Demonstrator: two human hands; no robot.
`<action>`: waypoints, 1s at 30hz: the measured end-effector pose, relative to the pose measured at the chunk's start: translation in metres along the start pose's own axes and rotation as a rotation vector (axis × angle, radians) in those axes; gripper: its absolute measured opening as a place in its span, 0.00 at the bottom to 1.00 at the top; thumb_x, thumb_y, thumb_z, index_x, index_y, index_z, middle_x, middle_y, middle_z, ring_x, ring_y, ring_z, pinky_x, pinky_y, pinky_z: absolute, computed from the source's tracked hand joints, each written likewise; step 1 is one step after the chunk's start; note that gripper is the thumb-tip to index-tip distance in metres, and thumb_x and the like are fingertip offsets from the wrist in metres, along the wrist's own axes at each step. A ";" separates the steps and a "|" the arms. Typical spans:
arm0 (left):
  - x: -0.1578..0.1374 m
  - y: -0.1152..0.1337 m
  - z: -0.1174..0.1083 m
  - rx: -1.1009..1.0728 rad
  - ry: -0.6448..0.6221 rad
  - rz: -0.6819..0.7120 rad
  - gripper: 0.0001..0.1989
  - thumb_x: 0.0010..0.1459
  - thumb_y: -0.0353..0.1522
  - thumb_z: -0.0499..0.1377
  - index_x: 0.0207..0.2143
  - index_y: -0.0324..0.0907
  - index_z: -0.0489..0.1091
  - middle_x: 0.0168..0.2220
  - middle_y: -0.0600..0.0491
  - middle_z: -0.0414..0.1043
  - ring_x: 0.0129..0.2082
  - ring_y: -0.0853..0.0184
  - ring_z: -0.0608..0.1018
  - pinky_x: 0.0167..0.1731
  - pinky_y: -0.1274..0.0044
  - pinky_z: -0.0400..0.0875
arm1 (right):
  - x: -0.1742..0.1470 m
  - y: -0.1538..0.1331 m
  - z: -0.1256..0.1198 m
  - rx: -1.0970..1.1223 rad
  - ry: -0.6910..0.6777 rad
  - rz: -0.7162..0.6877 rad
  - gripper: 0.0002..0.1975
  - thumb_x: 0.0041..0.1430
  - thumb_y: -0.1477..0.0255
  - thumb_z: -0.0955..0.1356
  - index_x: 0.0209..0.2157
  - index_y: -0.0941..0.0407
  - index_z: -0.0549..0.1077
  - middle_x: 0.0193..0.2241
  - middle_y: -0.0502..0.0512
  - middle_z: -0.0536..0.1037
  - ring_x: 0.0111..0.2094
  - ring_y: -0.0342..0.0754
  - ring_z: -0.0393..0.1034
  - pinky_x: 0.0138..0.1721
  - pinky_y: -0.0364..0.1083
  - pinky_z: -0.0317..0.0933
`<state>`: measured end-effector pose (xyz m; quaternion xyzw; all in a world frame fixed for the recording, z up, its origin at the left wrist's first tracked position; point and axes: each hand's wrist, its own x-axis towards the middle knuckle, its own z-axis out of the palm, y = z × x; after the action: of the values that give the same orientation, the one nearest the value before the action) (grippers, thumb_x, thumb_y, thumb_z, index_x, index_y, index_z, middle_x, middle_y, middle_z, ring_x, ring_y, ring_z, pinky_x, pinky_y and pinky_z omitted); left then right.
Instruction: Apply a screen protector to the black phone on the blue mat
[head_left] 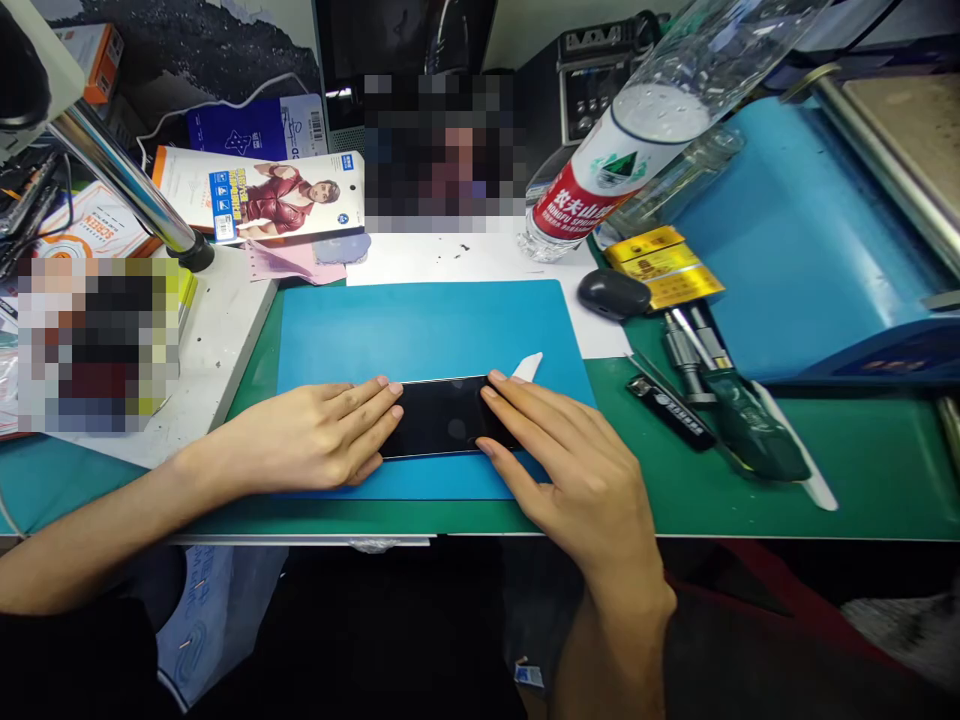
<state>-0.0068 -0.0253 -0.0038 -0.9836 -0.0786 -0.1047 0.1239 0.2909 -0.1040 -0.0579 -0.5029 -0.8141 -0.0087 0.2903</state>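
Observation:
A black smartphone (442, 418) lies flat and crosswise on a blue mat (420, 320), its dark glass side up. My left hand (319, 435) covers its left end, with the fingers stretched close together and spanning the phone from its far edge to its near edge. At the right end, my right hand (581, 465) holds the phone with fingertips by the far edge and the thumb by the near edge. Both ends of the phone are hidden under the hands. A white pointed strip (529, 367) sticks out behind my right fingers.
A large plastic bottle (592, 170) stands at the back right. Nearby lie a black mouse (613, 293), a yellow pack (664, 268) and a green-handled tool (761, 425). A blue-topped machine (787, 240) fills the right side. At left are a lamp post (135, 175) and a printed box (292, 195).

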 end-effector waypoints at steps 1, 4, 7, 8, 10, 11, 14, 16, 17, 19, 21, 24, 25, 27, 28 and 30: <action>0.000 0.000 0.000 0.012 -0.001 0.003 0.19 0.75 0.33 0.57 0.57 0.25 0.77 0.57 0.32 0.79 0.56 0.52 0.85 0.51 0.66 0.86 | 0.000 0.000 0.000 0.001 0.001 0.002 0.29 0.68 0.74 0.73 0.69 0.53 0.69 0.62 0.61 0.80 0.61 0.59 0.77 0.60 0.58 0.73; 0.001 0.001 -0.001 0.036 -0.011 0.005 0.18 0.75 0.32 0.57 0.57 0.25 0.77 0.57 0.32 0.79 0.56 0.52 0.85 0.52 0.66 0.86 | 0.000 0.000 0.001 -0.003 0.005 -0.002 0.30 0.68 0.74 0.73 0.69 0.52 0.69 0.62 0.61 0.80 0.61 0.59 0.78 0.60 0.58 0.73; 0.002 0.001 -0.002 0.043 -0.015 0.009 0.19 0.75 0.33 0.57 0.57 0.26 0.77 0.57 0.32 0.79 0.56 0.52 0.85 0.52 0.66 0.86 | 0.000 0.001 0.000 -0.010 0.002 -0.004 0.29 0.68 0.74 0.73 0.68 0.54 0.70 0.62 0.61 0.80 0.60 0.59 0.78 0.60 0.58 0.73; 0.002 0.001 -0.003 0.043 -0.015 0.012 0.19 0.76 0.33 0.57 0.57 0.26 0.77 0.57 0.32 0.79 0.56 0.52 0.85 0.52 0.66 0.86 | 0.000 0.001 0.000 -0.011 0.001 -0.004 0.29 0.68 0.74 0.73 0.68 0.54 0.70 0.62 0.61 0.80 0.60 0.59 0.78 0.60 0.58 0.73; 0.002 0.001 -0.003 0.040 -0.016 0.009 0.19 0.76 0.34 0.57 0.57 0.26 0.77 0.57 0.32 0.79 0.56 0.52 0.85 0.52 0.66 0.86 | -0.001 0.001 0.000 -0.011 0.001 -0.005 0.28 0.68 0.74 0.74 0.67 0.54 0.70 0.62 0.61 0.80 0.61 0.58 0.78 0.60 0.58 0.73; 0.002 0.000 -0.003 0.037 -0.018 0.004 0.19 0.76 0.34 0.56 0.57 0.26 0.77 0.57 0.33 0.80 0.56 0.52 0.85 0.52 0.66 0.86 | -0.001 0.001 -0.001 -0.011 0.003 -0.007 0.28 0.68 0.74 0.74 0.67 0.54 0.71 0.62 0.61 0.80 0.61 0.58 0.78 0.60 0.58 0.73; 0.002 0.000 -0.003 0.027 -0.020 -0.005 0.20 0.77 0.34 0.56 0.57 0.26 0.77 0.56 0.33 0.80 0.56 0.53 0.85 0.53 0.66 0.85 | -0.001 0.001 0.000 -0.013 0.010 -0.009 0.28 0.68 0.74 0.74 0.67 0.54 0.71 0.62 0.60 0.80 0.60 0.58 0.78 0.60 0.57 0.73; 0.002 0.000 -0.003 0.029 -0.017 -0.001 0.20 0.77 0.34 0.55 0.56 0.25 0.77 0.56 0.33 0.80 0.56 0.53 0.85 0.53 0.66 0.85 | -0.001 0.001 0.000 -0.015 0.012 -0.008 0.29 0.68 0.74 0.74 0.68 0.53 0.70 0.62 0.60 0.80 0.60 0.58 0.78 0.59 0.58 0.74; 0.002 0.000 -0.003 0.034 -0.014 0.001 0.20 0.77 0.34 0.55 0.56 0.25 0.77 0.56 0.33 0.80 0.56 0.53 0.85 0.53 0.66 0.85 | -0.001 0.001 0.001 -0.015 0.010 -0.008 0.29 0.68 0.74 0.74 0.68 0.53 0.70 0.62 0.60 0.80 0.60 0.59 0.78 0.59 0.58 0.74; 0.002 0.001 -0.002 0.045 -0.015 0.009 0.20 0.77 0.33 0.55 0.57 0.25 0.77 0.56 0.33 0.80 0.55 0.53 0.85 0.53 0.67 0.85 | -0.001 0.001 0.001 -0.014 0.011 -0.009 0.30 0.68 0.73 0.74 0.69 0.52 0.69 0.61 0.60 0.80 0.60 0.59 0.78 0.59 0.59 0.74; 0.002 0.001 -0.003 0.061 -0.024 0.017 0.20 0.77 0.33 0.54 0.57 0.25 0.76 0.57 0.33 0.79 0.55 0.53 0.85 0.53 0.67 0.85 | 0.000 0.001 0.001 -0.011 0.015 -0.009 0.30 0.68 0.73 0.74 0.69 0.52 0.69 0.61 0.61 0.81 0.59 0.59 0.79 0.58 0.59 0.74; 0.003 0.002 -0.003 0.084 -0.041 0.025 0.20 0.77 0.33 0.54 0.57 0.25 0.76 0.57 0.33 0.79 0.56 0.52 0.85 0.54 0.67 0.85 | 0.000 0.001 0.000 -0.003 0.016 -0.004 0.30 0.68 0.73 0.74 0.69 0.51 0.69 0.61 0.60 0.81 0.59 0.59 0.79 0.58 0.59 0.75; 0.003 0.003 -0.003 0.087 -0.043 0.028 0.20 0.77 0.33 0.55 0.58 0.24 0.76 0.57 0.33 0.79 0.56 0.52 0.85 0.54 0.66 0.84 | 0.000 0.001 0.000 -0.001 0.016 -0.001 0.31 0.68 0.73 0.74 0.69 0.51 0.69 0.61 0.60 0.81 0.59 0.59 0.79 0.58 0.59 0.75; 0.003 0.004 -0.003 0.076 -0.038 0.032 0.20 0.75 0.33 0.58 0.58 0.23 0.76 0.57 0.31 0.79 0.56 0.50 0.85 0.54 0.66 0.84 | -0.001 0.001 0.000 0.002 0.017 0.002 0.31 0.68 0.73 0.74 0.69 0.51 0.69 0.61 0.60 0.81 0.59 0.59 0.79 0.58 0.59 0.74; 0.003 0.004 -0.003 0.066 -0.032 0.030 0.20 0.75 0.33 0.59 0.58 0.23 0.75 0.56 0.30 0.79 0.56 0.50 0.85 0.54 0.66 0.84 | -0.001 0.002 0.000 0.003 0.018 0.003 0.30 0.67 0.73 0.74 0.69 0.51 0.70 0.61 0.60 0.81 0.59 0.59 0.79 0.58 0.59 0.74; 0.002 0.004 -0.003 0.051 -0.024 0.024 0.21 0.73 0.34 0.61 0.58 0.22 0.75 0.57 0.29 0.79 0.56 0.49 0.85 0.54 0.65 0.84 | -0.001 0.002 0.001 0.003 0.020 0.000 0.30 0.67 0.74 0.75 0.68 0.52 0.70 0.61 0.60 0.81 0.59 0.59 0.79 0.58 0.59 0.74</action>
<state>-0.0043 -0.0297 -0.0018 -0.9822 -0.0708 -0.0892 0.1494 0.2924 -0.1037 -0.0592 -0.5024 -0.8112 -0.0124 0.2989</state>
